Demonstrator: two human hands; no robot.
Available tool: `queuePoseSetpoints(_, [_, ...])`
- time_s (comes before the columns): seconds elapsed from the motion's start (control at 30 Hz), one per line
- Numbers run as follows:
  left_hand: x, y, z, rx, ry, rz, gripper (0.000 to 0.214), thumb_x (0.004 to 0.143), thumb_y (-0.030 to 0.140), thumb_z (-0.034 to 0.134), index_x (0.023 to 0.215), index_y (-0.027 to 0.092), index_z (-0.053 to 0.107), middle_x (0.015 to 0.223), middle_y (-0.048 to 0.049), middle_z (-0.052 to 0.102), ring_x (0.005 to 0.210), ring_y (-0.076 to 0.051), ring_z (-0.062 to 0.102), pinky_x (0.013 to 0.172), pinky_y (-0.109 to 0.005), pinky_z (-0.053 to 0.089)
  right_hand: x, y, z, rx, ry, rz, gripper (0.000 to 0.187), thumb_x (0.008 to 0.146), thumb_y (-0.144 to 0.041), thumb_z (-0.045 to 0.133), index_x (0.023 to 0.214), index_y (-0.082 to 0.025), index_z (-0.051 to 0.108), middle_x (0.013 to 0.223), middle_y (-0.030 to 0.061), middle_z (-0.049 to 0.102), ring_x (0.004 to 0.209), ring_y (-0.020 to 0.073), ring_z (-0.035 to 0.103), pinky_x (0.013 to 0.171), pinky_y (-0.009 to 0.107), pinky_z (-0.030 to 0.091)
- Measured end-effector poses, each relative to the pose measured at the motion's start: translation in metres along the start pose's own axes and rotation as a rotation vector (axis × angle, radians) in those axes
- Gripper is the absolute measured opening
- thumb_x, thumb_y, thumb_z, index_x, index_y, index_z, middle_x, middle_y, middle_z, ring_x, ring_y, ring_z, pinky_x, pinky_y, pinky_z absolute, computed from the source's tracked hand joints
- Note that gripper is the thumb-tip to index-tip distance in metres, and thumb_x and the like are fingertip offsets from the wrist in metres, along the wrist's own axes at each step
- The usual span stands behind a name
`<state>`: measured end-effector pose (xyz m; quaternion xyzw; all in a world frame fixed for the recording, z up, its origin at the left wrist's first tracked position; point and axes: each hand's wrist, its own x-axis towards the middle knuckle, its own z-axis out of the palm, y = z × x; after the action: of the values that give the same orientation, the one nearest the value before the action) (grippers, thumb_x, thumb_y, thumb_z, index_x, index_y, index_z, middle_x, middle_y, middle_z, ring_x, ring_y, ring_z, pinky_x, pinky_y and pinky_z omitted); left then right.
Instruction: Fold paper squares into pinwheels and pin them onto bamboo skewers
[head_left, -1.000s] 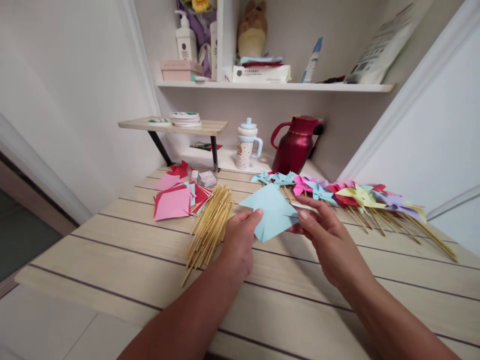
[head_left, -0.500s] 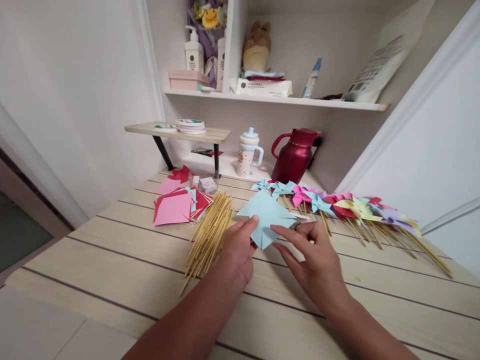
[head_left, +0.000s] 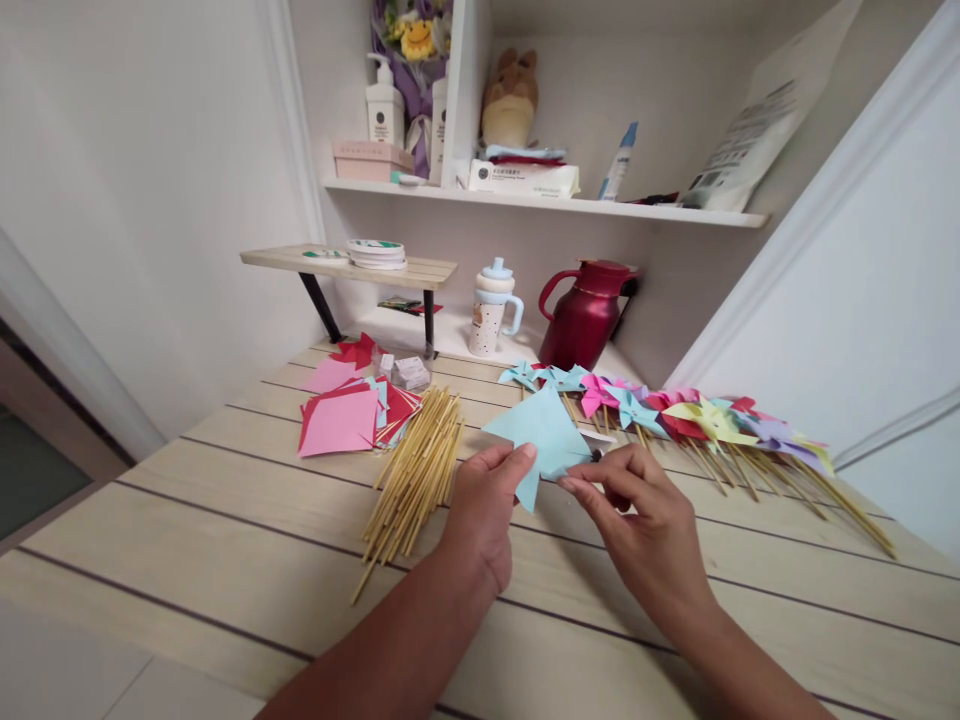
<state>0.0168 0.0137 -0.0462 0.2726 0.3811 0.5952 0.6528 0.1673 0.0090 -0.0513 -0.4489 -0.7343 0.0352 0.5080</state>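
Both the left hand (head_left: pixel 480 510) and right hand (head_left: pixel 637 520) pinch a folded blue paper (head_left: pixel 544 432), fingers hiding its lower edge.

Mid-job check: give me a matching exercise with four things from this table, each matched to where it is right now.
Things:
1. blue paper
2. wooden sticks
3. pink sheet
4. red jug

Places:
A. at the back wall, beside the spouted cup
B. pinched between the left hand and the right hand
C. heaped on the boards just left of the left hand
D. on top of the paper stack, farthest left

Pairs: 1-B, 2-C, 3-D, 4-A
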Motion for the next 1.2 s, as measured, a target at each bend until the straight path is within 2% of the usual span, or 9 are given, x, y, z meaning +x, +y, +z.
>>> queuePoseSetpoints(0.3, [-0.008,0.006,0.007,0.133,0.006,0.084,0.024,0.069,0.036,0.079,0.069,0.014,0.069,0.066,0.0007,0.060,0.062,-0.010,0.047,0.062,-0.023,0.036,0.004,-0.004,-0.006,-0.009,-0.017,0.097,0.010,0.083,-0.033,0.072,0.080,-0.024,0.076,0.069,-0.0003,0.050,0.058,0.0128,0.047,0.051,0.029,0.039])
queuePoseSetpoints(0.83, [-0.011,0.008,0.012,0.204,0.006,0.106,0.021,0.068,0.032,0.079,0.075,0.013,0.073,0.074,-0.0020,0.068,0.071,-0.013,0.056,0.071,-0.025,0.042,0.006,-0.006,-0.010,0.005,-0.053,0.143,0.016,0.084,-0.036,0.072,0.076,-0.022,0.074,0.069,-0.0006,0.048,0.058,0.0127,0.044,0.053,0.029,0.037])
queuePoseSetpoints(1.2, [-0.011,0.006,0.012,0.208,-0.027,0.151,0.021,0.068,0.031,0.080,0.069,0.015,0.067,0.066,0.0023,0.059,0.065,-0.010,0.049,0.065,-0.022,0.039,0.007,-0.007,-0.012,0.042,-0.053,0.193,0.019,0.083,-0.038,0.072,0.074,-0.022,0.072,0.069,0.0001,0.050,0.059,0.0137,0.045,0.053,0.030,0.037])
